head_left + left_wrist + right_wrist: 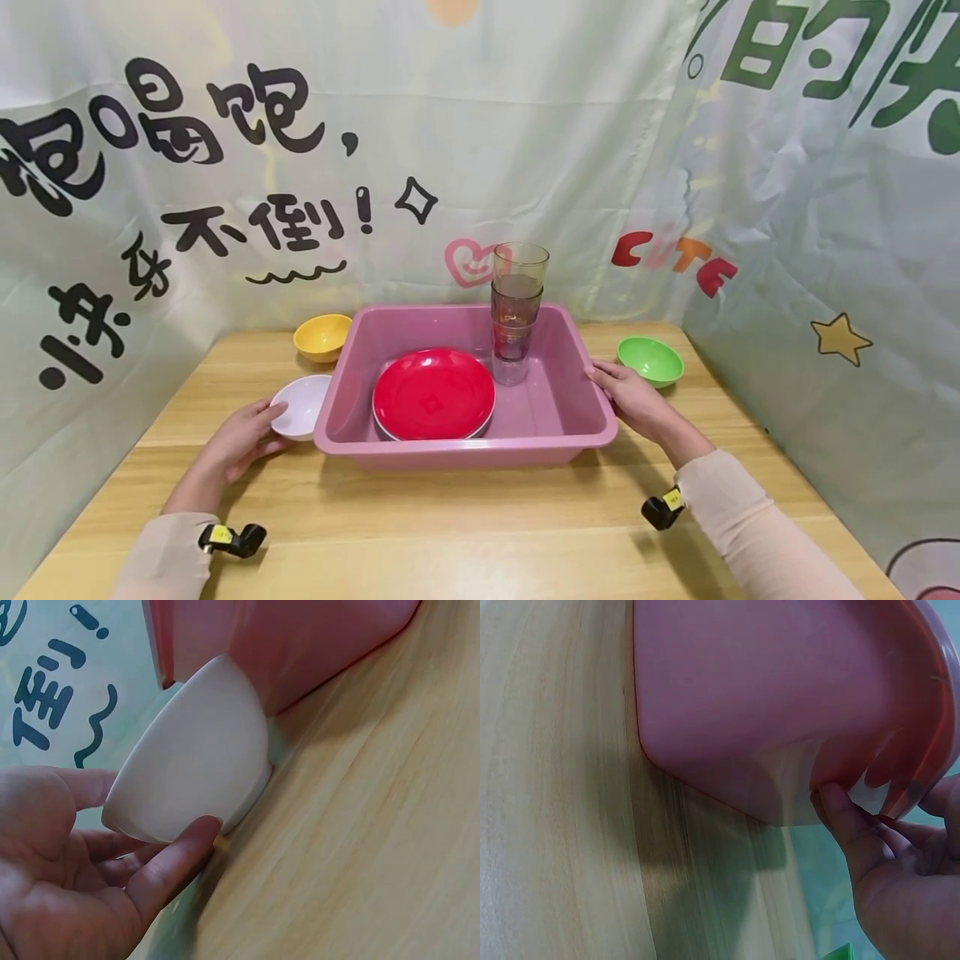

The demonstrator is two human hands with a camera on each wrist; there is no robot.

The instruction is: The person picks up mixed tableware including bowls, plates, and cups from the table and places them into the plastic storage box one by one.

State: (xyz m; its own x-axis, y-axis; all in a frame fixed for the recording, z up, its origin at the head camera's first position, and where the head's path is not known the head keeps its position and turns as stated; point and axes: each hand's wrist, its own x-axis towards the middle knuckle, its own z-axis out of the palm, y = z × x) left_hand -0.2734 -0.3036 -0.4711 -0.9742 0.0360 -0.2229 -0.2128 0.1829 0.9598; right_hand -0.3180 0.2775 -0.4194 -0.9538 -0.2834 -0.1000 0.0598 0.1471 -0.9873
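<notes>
My left hand holds a small white bowl by its left side, beside the pink plastic basin. In the left wrist view, fingers and thumb are around the rim and outer wall of the white bowl, which tilts in that picture. With my right hand I grip the basin's right rim, thumb and fingers over its edge; the basin's outer wall fills much of the right wrist view. Inside the basin, a red plate lies on top of a pale one, left of an upright stack of clear tumblers.
A yellow bowl sits behind the white one, close to the basin's left side. On the right, a green bowl stands just past my right hand. The wooden table ends at printed cloth walls.
</notes>
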